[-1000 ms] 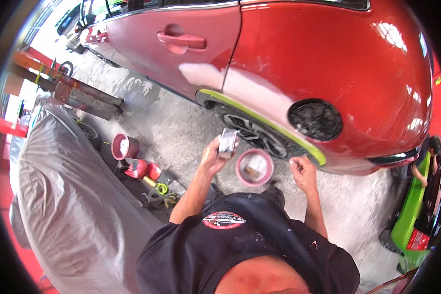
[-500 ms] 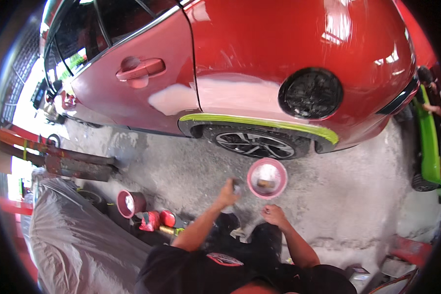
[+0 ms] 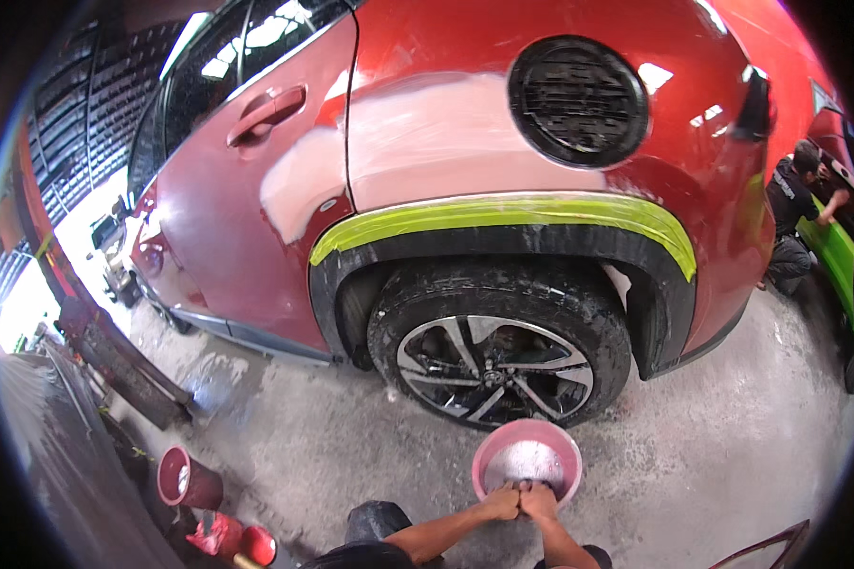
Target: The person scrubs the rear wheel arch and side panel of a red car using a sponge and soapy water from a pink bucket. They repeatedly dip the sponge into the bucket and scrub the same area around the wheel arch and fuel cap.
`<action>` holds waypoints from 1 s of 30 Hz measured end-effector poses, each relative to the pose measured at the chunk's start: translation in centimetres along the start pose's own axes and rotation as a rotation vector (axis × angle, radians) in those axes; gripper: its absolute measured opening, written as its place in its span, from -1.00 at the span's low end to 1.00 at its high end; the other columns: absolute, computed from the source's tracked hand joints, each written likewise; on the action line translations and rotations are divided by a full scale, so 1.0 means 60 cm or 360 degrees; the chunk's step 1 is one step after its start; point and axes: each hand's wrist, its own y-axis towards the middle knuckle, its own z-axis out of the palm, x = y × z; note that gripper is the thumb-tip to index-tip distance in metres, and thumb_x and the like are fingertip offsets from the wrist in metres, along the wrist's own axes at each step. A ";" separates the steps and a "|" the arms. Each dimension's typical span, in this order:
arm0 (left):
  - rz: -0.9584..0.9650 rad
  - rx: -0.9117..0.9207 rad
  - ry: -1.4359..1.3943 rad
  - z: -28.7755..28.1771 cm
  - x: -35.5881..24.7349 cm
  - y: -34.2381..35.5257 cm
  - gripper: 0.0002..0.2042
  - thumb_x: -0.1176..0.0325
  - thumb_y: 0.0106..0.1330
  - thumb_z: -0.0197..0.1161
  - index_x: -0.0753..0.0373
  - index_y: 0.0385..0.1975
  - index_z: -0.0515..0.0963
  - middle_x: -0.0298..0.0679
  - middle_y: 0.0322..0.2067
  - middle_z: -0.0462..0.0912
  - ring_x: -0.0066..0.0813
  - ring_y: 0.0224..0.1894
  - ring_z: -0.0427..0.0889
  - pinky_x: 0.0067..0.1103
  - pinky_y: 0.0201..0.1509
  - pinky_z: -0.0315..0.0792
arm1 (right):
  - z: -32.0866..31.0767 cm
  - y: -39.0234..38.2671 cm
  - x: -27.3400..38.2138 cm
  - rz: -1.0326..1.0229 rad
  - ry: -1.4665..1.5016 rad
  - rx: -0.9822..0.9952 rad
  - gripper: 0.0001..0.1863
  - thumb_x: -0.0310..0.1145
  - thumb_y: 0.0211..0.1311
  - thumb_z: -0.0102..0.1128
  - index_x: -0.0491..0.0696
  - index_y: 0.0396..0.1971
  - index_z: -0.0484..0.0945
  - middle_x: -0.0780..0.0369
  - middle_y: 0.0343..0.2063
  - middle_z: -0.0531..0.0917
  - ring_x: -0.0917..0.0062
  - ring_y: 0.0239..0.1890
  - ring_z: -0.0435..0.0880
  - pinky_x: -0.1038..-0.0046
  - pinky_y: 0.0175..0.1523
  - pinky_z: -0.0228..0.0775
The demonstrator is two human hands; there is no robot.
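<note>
Fingers (image 3: 507,491) of the left hand (image 3: 499,504) and the right hand (image 3: 542,504) are bent down over the near edge of a round pink bucket (image 3: 527,430), the two hands set side by side. Whether they are closed on anything cannot be told, as the fingertips are hidden. Whitish contents (image 3: 533,461) are seen inside the bucket, which is stood on the concrete floor (image 3: 693,436) just before the wheel (image 3: 495,372) of a red car (image 3: 427,33). The arch is edged with lime-yellow tape (image 3: 503,211), and above it the bodywork is marked by a pale patch (image 3: 436,142). Toward the floor's near left corner, a darker bucket (image 3: 201,486) and a red bag (image 3: 220,537) are placed. At the right, a crouching person (image 3: 788,204) is seen beside a green panel (image 3: 833,266).
</note>
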 end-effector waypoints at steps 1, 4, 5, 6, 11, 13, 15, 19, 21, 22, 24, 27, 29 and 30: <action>-0.0093 0.0090 0.0008 -0.034 -0.009 0.000 -0.52 0.14 0.25 0.19 0.28 0.11 0.53 0.15 0.02 0.60 0.12 0.10 0.58 -0.18 0.19 0.47 | -0.010 -0.007 0.004 -0.0030 -0.0050 0.0074 -0.27 0.21 0.44 -0.30 -0.13 0.11 0.57 -0.16 0.07 0.59 -0.04 0.20 0.53 0.07 0.34 0.28; 0.0001 -0.0294 0.0049 -0.240 0.018 -0.057 -0.72 0.34 0.27 0.15 0.30 -0.10 0.62 0.06 -0.19 0.70 0.06 -0.13 0.70 -0.24 -0.02 0.59 | -0.006 -0.041 0.035 -0.0085 -0.0353 0.0374 -0.24 0.23 0.44 -0.36 -0.10 0.12 0.59 -0.11 0.08 0.61 0.00 0.22 0.53 0.10 0.36 0.27; 0.0395 -0.1002 -0.0215 -0.326 0.017 -0.083 -0.78 0.44 0.24 0.16 0.33 -0.16 0.61 0.06 -0.21 0.69 0.07 -0.13 0.68 -0.24 0.02 0.57 | -0.003 -0.054 0.047 -0.0110 -0.0476 0.0489 -0.23 0.23 0.44 -0.38 -0.09 0.12 0.59 -0.09 0.07 0.62 0.02 0.22 0.53 0.12 0.36 0.27; 0.0470 -0.1523 0.0065 -0.438 0.001 -0.092 -0.79 0.46 0.26 0.17 0.35 -0.15 0.62 0.07 -0.20 0.69 0.07 -0.09 0.67 -0.24 0.05 0.55 | 0.014 -0.040 0.045 -0.0155 -0.0476 0.0581 -0.23 0.24 0.42 -0.38 -0.08 0.15 0.58 -0.05 0.13 0.59 0.07 0.27 0.50 0.15 0.39 0.23; 0.0847 -0.2086 0.1030 -0.908 -0.169 -0.089 -0.57 0.36 0.37 0.23 0.33 0.22 0.48 0.02 0.28 0.45 0.03 0.41 0.32 -0.10 0.49 0.10 | 0.086 0.063 -0.057 -0.0587 -0.0804 0.1034 -0.29 0.21 0.35 -0.25 -0.03 0.12 0.62 0.09 0.16 0.61 0.13 0.24 0.55 0.17 0.36 0.29; 0.0944 -0.1763 0.1445 -1.001 -0.197 -0.060 -0.46 0.16 0.42 0.16 0.28 0.34 0.35 -0.07 0.40 0.30 -0.06 0.50 0.14 -0.11 0.56 -0.04 | 0.091 0.071 -0.075 -0.0656 -0.0919 0.1162 -0.35 0.16 0.30 -0.13 -0.02 0.08 0.65 0.09 0.15 0.63 0.13 0.19 0.60 0.15 0.31 0.35; 0.1083 -0.1453 0.1766 -1.076 -0.203 -0.036 -0.42 0.08 0.43 0.11 0.23 0.38 0.30 -0.11 0.43 0.24 -0.12 0.52 0.10 -0.13 0.58 -0.10 | 0.128 0.118 -0.159 -0.0617 -0.0961 0.1170 -0.43 0.08 0.24 0.00 0.00 0.05 0.68 0.09 0.14 0.64 0.15 0.14 0.64 0.14 0.26 0.41; 0.0897 -0.1535 0.1910 -1.153 -0.185 -0.035 -0.43 0.03 0.45 0.04 0.09 0.41 0.28 -0.19 0.47 0.19 -0.22 0.55 0.04 -0.20 0.62 -0.21 | 0.016 -0.028 -0.070 -0.0142 -0.0927 0.0640 -0.45 0.04 0.20 0.06 0.03 0.07 0.67 0.08 0.11 0.65 0.15 0.20 0.61 0.12 0.25 0.41; 0.0931 -0.1573 0.1930 -1.188 -0.194 -0.028 -0.48 0.10 0.46 0.02 0.06 0.39 0.31 -0.20 0.46 0.19 -0.22 0.55 0.01 -0.20 0.63 -0.24 | 0.016 -0.018 -0.072 -0.0064 -0.0678 0.0491 -0.46 0.04 0.17 0.08 0.01 0.02 0.69 0.09 0.11 0.66 0.15 0.21 0.59 0.12 0.27 0.38; 0.0923 -0.1578 0.1926 -1.198 -0.197 -0.031 -0.49 0.10 0.46 0.01 0.05 0.39 0.32 -0.20 0.46 0.19 -0.22 0.55 0.01 -0.21 0.63 -0.24 | 0.006 -0.020 -0.069 -0.0021 -0.0570 0.0417 -0.46 0.04 0.16 0.10 0.01 0.00 0.69 0.09 0.10 0.66 0.15 0.22 0.58 0.12 0.29 0.37; 0.0919 -0.1615 0.1915 -1.214 -0.204 -0.040 -0.50 0.09 0.48 -0.02 0.04 0.38 0.33 -0.18 0.46 0.20 -0.22 0.56 0.00 -0.21 0.64 -0.25 | 0.023 0.002 -0.083 0.0032 -0.0691 0.0542 -0.45 0.04 0.17 0.11 0.00 0.05 0.65 0.05 0.13 0.61 0.13 0.25 0.53 0.08 0.30 0.34; 0.0878 -0.1762 0.1735 -1.204 -0.192 -0.035 -0.47 0.01 0.50 -0.08 0.03 0.42 0.28 -0.22 0.49 0.15 -0.24 0.56 -0.01 -0.17 0.63 -0.26 | 0.067 0.017 -0.070 -0.0120 -0.0649 0.0320 -0.42 0.03 0.19 0.15 0.07 0.17 0.56 0.04 0.29 0.42 0.03 0.37 0.34 -0.06 0.33 0.28; 0.0756 -0.2053 0.1523 -1.189 -0.191 -0.028 -0.42 0.01 0.50 -0.09 0.15 0.44 0.23 -0.11 0.50 0.07 -0.20 0.57 -0.06 -0.17 0.61 -0.25 | 0.074 0.032 -0.047 -0.0222 -0.0567 0.0192 -0.40 0.03 0.20 0.17 0.13 0.24 0.50 0.03 0.36 0.31 -0.04 0.42 0.22 -0.16 0.34 0.23; 0.0703 -0.2132 0.1487 -1.184 -0.186 -0.025 -0.41 0.00 0.49 -0.08 0.13 0.44 0.23 -0.12 0.50 0.09 -0.16 0.56 -0.04 -0.15 0.61 -0.26 | 0.074 0.034 -0.033 -0.0240 -0.0542 0.0226 -0.39 0.03 0.21 0.16 0.15 0.25 0.48 0.02 0.36 0.28 -0.08 0.42 0.18 -0.21 0.33 0.21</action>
